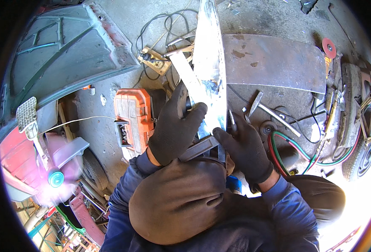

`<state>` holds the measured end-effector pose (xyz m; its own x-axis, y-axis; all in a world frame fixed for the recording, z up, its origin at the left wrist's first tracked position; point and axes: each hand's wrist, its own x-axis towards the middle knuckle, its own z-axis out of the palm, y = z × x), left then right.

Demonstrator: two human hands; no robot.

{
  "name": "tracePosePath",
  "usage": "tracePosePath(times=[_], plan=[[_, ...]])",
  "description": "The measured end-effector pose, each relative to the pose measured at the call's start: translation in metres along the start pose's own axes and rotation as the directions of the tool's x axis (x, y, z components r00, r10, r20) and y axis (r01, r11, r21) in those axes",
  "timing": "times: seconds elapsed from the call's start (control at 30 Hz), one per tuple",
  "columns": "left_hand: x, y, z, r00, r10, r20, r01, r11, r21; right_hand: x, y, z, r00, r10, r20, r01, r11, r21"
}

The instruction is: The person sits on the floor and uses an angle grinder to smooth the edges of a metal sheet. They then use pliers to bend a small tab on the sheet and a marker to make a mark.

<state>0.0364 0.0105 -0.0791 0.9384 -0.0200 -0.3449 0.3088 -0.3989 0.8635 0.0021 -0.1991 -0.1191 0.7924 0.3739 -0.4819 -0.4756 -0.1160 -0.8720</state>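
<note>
Just past our knee [175, 206], L hand [175, 128] is part-closed round the shiny metal strip [210, 50], thumb atop; R hand [247, 149] curls by its edge, hold unclear. Prob. steadying; next move needs firm, level support.

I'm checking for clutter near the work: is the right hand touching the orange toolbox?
Apart. The head view shows the right hand to the right of the orange toolbox, with the left hand and bright metal piece between them.
</note>
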Motion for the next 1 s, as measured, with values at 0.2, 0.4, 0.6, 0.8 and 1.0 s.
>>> tracePosePath(times=[0.2, 0.4, 0.6, 0.8, 1.0], plan=[[-0.002, 0.004, 0.002, 0.999, -0.049, 0.013, 0.049, 0.998, -0.029, -0.007, -0.001, -0.002, 0.993, -0.108, -0.048, 0.108, 0.994, -0.005], [-0.003, 0.003, 0.0, 0.995, -0.085, 0.05, 0.088, 0.994, -0.06, -0.022, -0.027, -0.021, 0.986, 0.069, -0.154, -0.069, 0.998, 0.007], [-0.006, 0.0, -0.001, 0.994, -0.106, 0.042, 0.109, 0.991, -0.075, -0.063, -0.085, -0.063, 0.988, -0.092, -0.122, 0.088, 0.995, -0.04], [-0.005, -0.008, 0.0, 0.998, -0.069, 0.015, 0.068, 0.997, 0.044, -0.054, -0.1, -0.058, 0.977, -0.214, 0.005, 0.182, 0.817, -0.547], [-0.003, -0.003, -0.001, 0.995, -0.096, 0.041, 0.095, 0.995, 0.01, -0.008, -0.115, -0.044, 0.953, -0.3, 0.039, 0.225, 0.614, -0.756]])
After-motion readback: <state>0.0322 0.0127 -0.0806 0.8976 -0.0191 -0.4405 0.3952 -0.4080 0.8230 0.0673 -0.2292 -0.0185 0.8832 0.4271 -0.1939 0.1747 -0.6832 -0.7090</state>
